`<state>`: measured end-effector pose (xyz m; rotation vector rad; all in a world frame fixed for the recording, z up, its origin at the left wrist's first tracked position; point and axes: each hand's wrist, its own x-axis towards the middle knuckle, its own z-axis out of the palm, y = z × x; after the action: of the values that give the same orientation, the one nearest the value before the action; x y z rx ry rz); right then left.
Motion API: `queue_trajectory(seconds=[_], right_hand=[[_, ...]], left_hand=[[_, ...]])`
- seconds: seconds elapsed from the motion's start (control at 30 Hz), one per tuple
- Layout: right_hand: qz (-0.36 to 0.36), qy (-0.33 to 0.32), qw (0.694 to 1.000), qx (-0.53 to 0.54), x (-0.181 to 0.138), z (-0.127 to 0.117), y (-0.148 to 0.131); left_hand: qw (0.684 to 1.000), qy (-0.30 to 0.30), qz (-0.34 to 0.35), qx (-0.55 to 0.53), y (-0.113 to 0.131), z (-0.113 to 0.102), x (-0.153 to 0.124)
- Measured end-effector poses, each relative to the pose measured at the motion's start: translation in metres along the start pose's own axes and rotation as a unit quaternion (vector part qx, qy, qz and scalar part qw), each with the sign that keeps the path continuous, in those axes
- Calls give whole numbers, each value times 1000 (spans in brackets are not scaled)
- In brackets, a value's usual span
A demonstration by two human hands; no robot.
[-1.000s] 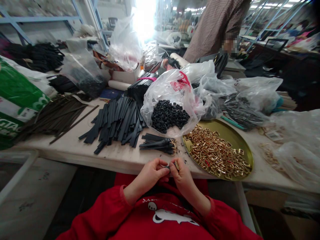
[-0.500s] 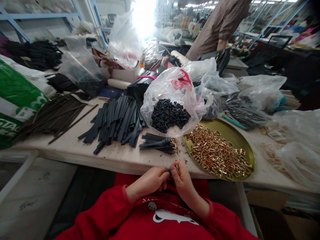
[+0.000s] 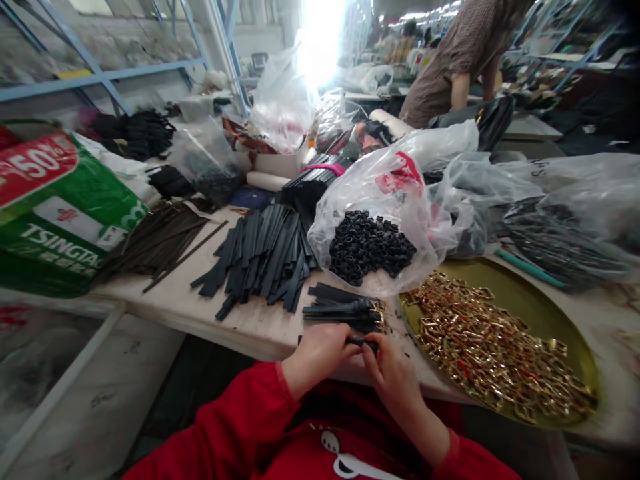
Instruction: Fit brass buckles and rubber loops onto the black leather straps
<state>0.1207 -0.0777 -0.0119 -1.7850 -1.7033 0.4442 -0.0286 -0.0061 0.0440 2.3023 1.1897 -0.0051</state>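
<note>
My left hand and my right hand meet at the table's front edge. Both pinch one short black strap piece between their fingertips. Just beyond them lies a small stack of finished black straps with gold buckles. To the right, a round gold tray holds several loose gold buckles. An open plastic bag behind the stack is full of small black loops.
A heap of black strap strips and thin dark strips lie to the left. A green sack stands at far left. Plastic bags crowd the right. A person in a checked shirt stands behind the table.
The view has shifted, so the table now sits further right and nearer. My hands have moved up to the table edge, still pinching the strap; the gold buckle seen earlier is hidden.
</note>
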Motion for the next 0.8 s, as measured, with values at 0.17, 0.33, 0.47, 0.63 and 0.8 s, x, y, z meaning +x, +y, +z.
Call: queue_trajectory(seconds=[0.17, 0.33, 0.47, 0.63, 0.8], right_hand=[[-110, 64, 979, -160, 15, 3, 19], [-142, 72, 970, -184, 11, 11, 22], [-143, 73, 971, -179, 9, 7, 20], [-118, 84, 980, -134, 23, -19, 13], [-62, 79, 988, -118, 72, -50, 18]], left_hand=[[981, 170, -43, 81, -40, -25, -2], [942, 195, -219, 166, -81, -44, 0], [945, 205, -214, 141, -87, -39, -3], [894, 441, -44, -73, -52, -59, -30], [865, 380, 19, -328, 0, -96, -63]])
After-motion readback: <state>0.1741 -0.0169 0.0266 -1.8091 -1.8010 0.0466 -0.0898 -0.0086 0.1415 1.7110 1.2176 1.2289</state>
